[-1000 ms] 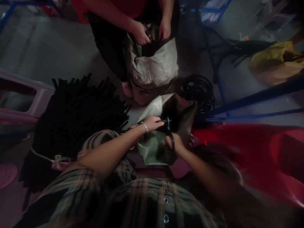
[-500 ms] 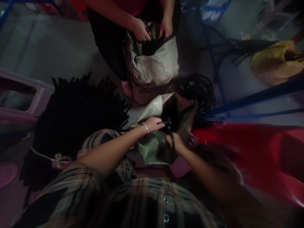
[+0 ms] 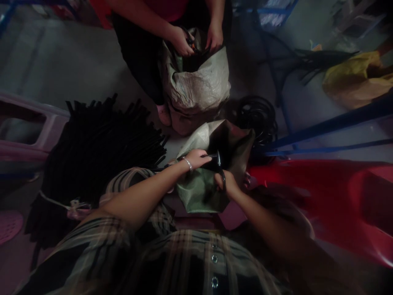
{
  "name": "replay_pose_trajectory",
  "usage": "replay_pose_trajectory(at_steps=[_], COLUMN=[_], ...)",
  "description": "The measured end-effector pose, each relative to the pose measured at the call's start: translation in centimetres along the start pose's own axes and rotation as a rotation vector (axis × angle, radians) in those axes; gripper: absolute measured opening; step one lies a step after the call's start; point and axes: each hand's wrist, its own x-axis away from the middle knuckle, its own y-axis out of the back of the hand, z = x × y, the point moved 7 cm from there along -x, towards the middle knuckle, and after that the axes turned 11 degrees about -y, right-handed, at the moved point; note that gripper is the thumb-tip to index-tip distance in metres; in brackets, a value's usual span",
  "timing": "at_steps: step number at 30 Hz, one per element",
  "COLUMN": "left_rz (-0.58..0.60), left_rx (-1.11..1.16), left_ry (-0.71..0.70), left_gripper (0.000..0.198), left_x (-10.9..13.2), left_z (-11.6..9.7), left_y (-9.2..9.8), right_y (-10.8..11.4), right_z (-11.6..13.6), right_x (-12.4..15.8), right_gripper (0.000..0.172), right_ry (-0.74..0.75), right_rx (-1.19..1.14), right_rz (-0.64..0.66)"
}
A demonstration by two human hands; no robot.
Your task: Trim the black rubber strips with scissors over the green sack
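My left hand [image 3: 198, 159] is closed on a thin black strip [image 3: 210, 155], whose end points right over the mouth of a green and grey woven sack [image 3: 201, 190]. My right hand [image 3: 225, 183] is closed around the handles of a pair of black scissors [image 3: 223, 177]. The scissor blades stand upright at the strip's right end, close together. Whether the strip lies between them is hard to tell. Inside the sack it is too dark to see. A large bundle of black strips [image 3: 104, 147], tied with a cord, lies to the left of my left arm.
Across from me a person's hands [image 3: 184, 43] work with orange and black scissors over a pale sack [image 3: 199, 90]. A black coil [image 3: 256, 116] lies behind my sack. Blue metal bars [image 3: 331, 127] and a red plastic surface [image 3: 322, 196] are at right, a pink stool [image 3: 55, 127] at left.
The scissor blades have drawn closer together at the strip's end, and less of the strip shows past them. My left hand has shifted very slightly. The other person's hands moved a little.
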Motion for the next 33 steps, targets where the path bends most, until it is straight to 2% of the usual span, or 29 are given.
replay_pose_trajectory(at_steps=[5, 10, 21, 27, 33], left_rz=[-0.018, -0.029, 0.015, 0.022, 0.012], left_rx=[0.364, 0.496, 0.476, 0.424, 0.426], left_ry=[0.122, 0.121, 0.052, 0.008, 0.015], left_gripper=[0.019, 0.018, 0.022, 0.021, 0.019], left_x=[0.2, 0.3, 0.4, 0.3, 0.2], left_z=[0.4, -0.2, -0.2, -0.1, 0.2], left_y=[-0.6, -0.8, -1.5, -1.6, -1.3], right_y=[-0.1, -0.5, -0.5, -0.3, -0.3], right_z=[0.8, 1.2, 2.4, 1.9, 1.7], right_x=[0.0, 0.4, 1.1, 0.7, 0.3], right_gripper=[0.017, 0.021, 0.019, 0.014, 0.012], right_ry=[0.087, 0.175, 0.198, 0.194, 0.269], right_rx=[0.060, 0.191, 0.241, 0.317, 0.370], right_rz=[0.014, 0.014, 0.027, -0.008, -0.027])
